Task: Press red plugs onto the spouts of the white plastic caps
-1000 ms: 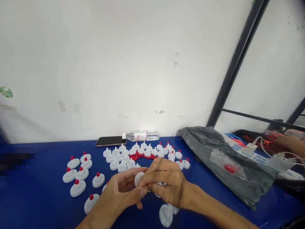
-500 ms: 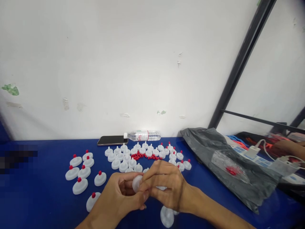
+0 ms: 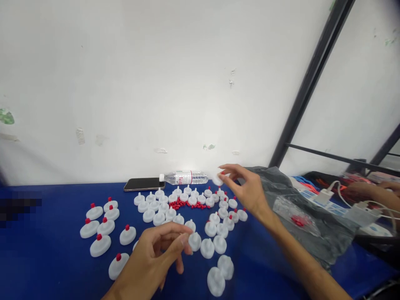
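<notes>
My right hand (image 3: 245,185) is raised above the far right of the lids, its thumb and forefinger pinching a white nozzle lid (image 3: 217,179) with a red tip. My left hand (image 3: 162,250) hovers low in front, fingers loosely curled and apart, with nothing seen between them. Beside its fingertips stands an uncapped white lid (image 3: 194,242). Several more white lids (image 3: 148,215) spread across the table, some bare and some with red tips. Small red caps (image 3: 181,203) lie in a heap among them. At left, a group of red-tipped lids (image 3: 100,246) stands apart.
A phone (image 3: 143,183) and a clear water bottle (image 3: 184,178) lie along the wall. A grey plastic bag (image 3: 268,187) at right bears a clear packet (image 3: 296,216) of red caps. Beyond are power strips (image 3: 331,204), cables and another person's hand (image 3: 365,196).
My hands have separated. The right one has moved up and to the right with the lid, whose red tip now shows; the left has let go and stayed low.
</notes>
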`<state>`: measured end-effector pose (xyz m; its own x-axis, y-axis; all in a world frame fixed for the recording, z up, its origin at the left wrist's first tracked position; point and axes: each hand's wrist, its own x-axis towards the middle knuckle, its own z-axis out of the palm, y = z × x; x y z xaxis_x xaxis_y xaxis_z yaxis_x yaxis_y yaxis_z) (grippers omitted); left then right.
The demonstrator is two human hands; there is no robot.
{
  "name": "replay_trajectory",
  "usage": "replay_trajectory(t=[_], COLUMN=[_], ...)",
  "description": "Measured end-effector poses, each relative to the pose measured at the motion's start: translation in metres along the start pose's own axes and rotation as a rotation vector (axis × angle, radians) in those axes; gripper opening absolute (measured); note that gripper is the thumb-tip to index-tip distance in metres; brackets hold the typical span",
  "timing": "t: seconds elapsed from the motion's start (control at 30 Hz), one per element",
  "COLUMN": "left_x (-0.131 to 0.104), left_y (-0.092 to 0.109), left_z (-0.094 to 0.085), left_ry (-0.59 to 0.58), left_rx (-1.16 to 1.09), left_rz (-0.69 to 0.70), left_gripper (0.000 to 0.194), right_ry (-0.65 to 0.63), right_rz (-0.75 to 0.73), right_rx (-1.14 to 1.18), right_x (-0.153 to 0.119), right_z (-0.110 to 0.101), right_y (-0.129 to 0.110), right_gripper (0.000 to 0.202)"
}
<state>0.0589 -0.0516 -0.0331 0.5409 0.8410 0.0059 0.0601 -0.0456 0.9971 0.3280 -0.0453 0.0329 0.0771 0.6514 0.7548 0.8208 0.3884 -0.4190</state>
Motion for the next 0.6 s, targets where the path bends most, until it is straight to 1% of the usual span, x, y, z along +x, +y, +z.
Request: replay_trajectory(t=[0.03,0.13,0.17,0.23,0.27,0.33,0.4,0.43,0.5,0.6], left_x=[0.0,0.003,0.004,0.004,0.004,0.003,0.001,0.0,-0.003,-0.011], left_y=[0.0,0.0,-0.001,-0.002,-0.002,-0.003,-0.004,-0.004,-0.002,0.004], left_z=[0.0,-0.002,-0.003,-0.003,-0.003,-0.003,-0.001,0.0,0.002,0.006], left_ry=[0.004,-0.007,-0.019,-0.036,-0.042,-0.058,-0.07,-0.077,-0.089,-0.083], left_rx=[0.053,0.1,0.093,0.08,0.081,0.086,0.104,0.12,0.172,0.371], left_rz=[0.011,0.009,0.002,-0.003,-0.004,-0.006,0.001,0.003,0.003,0.063], left_gripper=[0.042,0.038,0.038,0.039,0.039,0.04,0.04,0.039,0.038,0.035], right_ry=[-0.063,-0.123,-0.145,-0.203,-0.235,-0.283,-0.305,-0.311,-0.337,-0.407], right_rz=[0.029,0.073,0.086,0.111,0.12,0.124,0.105,0.085,0.025,-0.081], right_rx=[-0.14,-0.264,-0.29,-0.319,-0.326,-0.333,-0.332,-0.326,-0.301,-0.247], right_x=[0.005,0.009,0.007,0.002,0.0,-0.001,0.002,0.004,0.007,0.006], right_z=[-0.003,-0.006,-0.005,-0.002,-0.001,0.0,-0.001,-0.002,-0.002,0.007], right_y=[0.018,0.069,0.082,0.102,0.107,0.11,0.102,0.095,0.077,0.05], right_gripper=[0.017,0.008,0.01,0.016,0.018,0.016,0.008,0.006,0.013,0.018])
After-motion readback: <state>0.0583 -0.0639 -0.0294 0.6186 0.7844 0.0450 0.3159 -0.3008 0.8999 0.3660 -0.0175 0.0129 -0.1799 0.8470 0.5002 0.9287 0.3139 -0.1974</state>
